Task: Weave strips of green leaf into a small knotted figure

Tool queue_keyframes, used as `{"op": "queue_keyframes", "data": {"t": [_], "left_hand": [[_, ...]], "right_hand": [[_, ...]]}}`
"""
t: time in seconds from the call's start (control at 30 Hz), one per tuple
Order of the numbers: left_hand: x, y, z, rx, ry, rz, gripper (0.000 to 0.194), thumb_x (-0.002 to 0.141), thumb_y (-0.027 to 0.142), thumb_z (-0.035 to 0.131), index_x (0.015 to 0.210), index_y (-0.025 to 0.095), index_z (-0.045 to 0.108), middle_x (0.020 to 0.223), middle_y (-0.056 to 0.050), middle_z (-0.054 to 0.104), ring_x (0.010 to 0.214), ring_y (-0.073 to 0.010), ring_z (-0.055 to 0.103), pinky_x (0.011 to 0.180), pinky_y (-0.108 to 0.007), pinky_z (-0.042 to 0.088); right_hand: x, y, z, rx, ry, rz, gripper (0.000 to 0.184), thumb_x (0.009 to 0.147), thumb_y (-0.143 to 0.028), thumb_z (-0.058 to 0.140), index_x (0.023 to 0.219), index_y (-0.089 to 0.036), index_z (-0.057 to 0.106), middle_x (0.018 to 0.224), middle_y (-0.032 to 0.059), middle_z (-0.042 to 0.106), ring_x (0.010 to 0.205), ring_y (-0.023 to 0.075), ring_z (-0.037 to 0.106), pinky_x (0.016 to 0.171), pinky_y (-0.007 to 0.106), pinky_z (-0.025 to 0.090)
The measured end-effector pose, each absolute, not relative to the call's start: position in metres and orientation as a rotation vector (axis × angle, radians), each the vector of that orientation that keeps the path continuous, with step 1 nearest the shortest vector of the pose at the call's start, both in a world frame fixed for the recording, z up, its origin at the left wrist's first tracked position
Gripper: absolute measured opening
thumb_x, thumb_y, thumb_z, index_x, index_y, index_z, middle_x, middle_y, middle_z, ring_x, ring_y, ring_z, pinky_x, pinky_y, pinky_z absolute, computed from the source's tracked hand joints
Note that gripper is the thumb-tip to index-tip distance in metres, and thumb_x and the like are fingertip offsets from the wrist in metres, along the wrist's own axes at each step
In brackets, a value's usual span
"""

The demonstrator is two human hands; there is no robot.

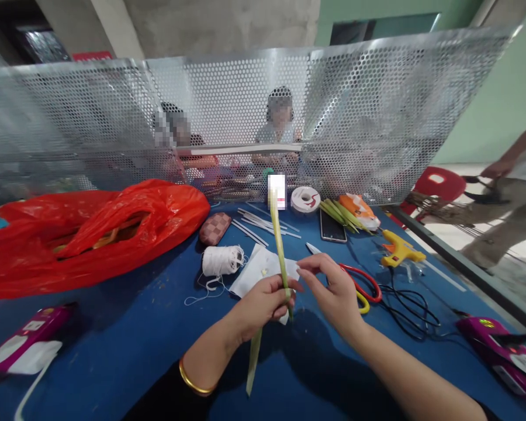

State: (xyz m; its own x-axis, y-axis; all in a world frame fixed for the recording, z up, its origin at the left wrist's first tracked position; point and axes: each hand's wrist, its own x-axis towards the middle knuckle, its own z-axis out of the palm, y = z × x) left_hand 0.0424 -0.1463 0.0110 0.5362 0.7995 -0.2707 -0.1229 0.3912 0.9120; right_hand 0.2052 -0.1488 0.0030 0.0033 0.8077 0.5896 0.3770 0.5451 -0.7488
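While the left hand point(265, 301) pinches the green strip point(279, 241), a light, steady grip should avoid creasing it; whether the right hand point(335, 286) pinches anything, I cannot tell.

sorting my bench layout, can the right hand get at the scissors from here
Likely yes: the right hand is close by, and the scissors show red and yellow handles just to its right, with nothing apparent in between.
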Motion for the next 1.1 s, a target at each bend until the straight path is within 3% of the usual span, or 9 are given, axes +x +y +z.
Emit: {"op": "queue_keyframes", "data": {"t": [0.13,0.23,0.4,0.63,0.8,0.93,1.1], "left_hand": [[0.046,-0.148,0.008,1.011,0.802,0.636,0.021,0.074,0.030,0.066,0.085,0.014,0.057,0.066,0.004,0.053,0.040,-0.0025,0.041,0.040,-0.019,0.023],[0.046,-0.147,0.007,0.994,0.863,0.718,0.027,0.074,0.036,0.068,0.082,0.016,0.053,0.061,0.005,0.051,0.043,-0.0056,0.047,0.042,-0.019,0.032],[0.047,-0.142,0.007,0.939,0.973,0.928,0.029,0.072,0.037,0.069,0.085,0.018,0.051,0.060,0.008,0.048,0.038,-0.0022,0.034,0.039,-0.017,0.023],[0.049,-0.141,0.004,1.202,1.231,1.085,0.015,0.082,0.032,0.055,0.082,0.017,0.056,0.062,0.005,0.048,0.050,-0.0080,0.042,0.050,-0.021,0.036],[0.046,-0.140,0.003,1.310,1.301,1.010,0.012,0.081,0.029,0.054,0.076,0.018,0.057,0.062,0.004,0.048,0.055,-0.0096,0.044,0.053,-0.022,0.035],[0.041,-0.139,0.004,1.194,1.124,0.812,0.014,0.080,0.032,0.054,0.077,0.018,0.055,0.057,0.005,0.047,0.049,-0.0097,0.044,0.049,-0.022,0.034],[0.036,-0.137,0.007,0.987,1.085,0.789,0.021,0.077,0.034,0.063,0.081,0.014,0.062,0.067,0.002,0.056,0.053,-0.0083,0.050,0.052,-0.020,0.038]], "right_hand": [[0.206,-0.147,0.004,-1.084,-1.572,0.745,0.008,0.083,-0.025,0.066,0.085,-0.019,0.062,0.069,-0.0007,0.062,0.063,0.0146,0.057,0.060,0.027,0.047],[0.202,-0.156,0.002,-1.066,-1.645,0.522,0.011,0.085,-0.025,0.064,0.078,-0.019,0.059,0.071,-0.0004,0.057,0.067,0.0138,0.053,0.063,0.026,0.044],[0.189,-0.175,-0.005,-1.080,-1.761,0.458,0.014,0.085,-0.029,0.065,0.083,-0.020,0.056,0.074,-0.0006,0.054,0.066,0.0136,0.051,0.062,0.025,0.042],[0.169,-0.184,-0.013,-1.207,-1.532,1.072,0.022,0.082,-0.038,0.067,0.082,-0.021,0.053,0.073,-0.0012,0.060,0.065,0.0139,0.055,0.059,0.024,0.043],[0.162,-0.178,-0.018,-1.077,-1.189,1.491,0.034,0.076,-0.051,0.069,0.077,-0.019,0.055,0.068,-0.0020,0.059,0.061,0.0143,0.058,0.060,0.026,0.048],[0.163,-0.178,-0.020,-1.103,-1.200,1.407,0.042,0.084,-0.058,0.056,0.071,-0.018,0.056,0.061,-0.0028,0.056,0.049,0.0107,0.052,0.049,0.022,0.043],[0.165,-0.180,-0.024,-1.196,-1.440,1.351,0.038,0.090,-0.050,0.050,0.069,-0.018,0.057,0.055,-0.0012,0.060,0.048,0.0123,0.054,0.047,0.022,0.040]]}}
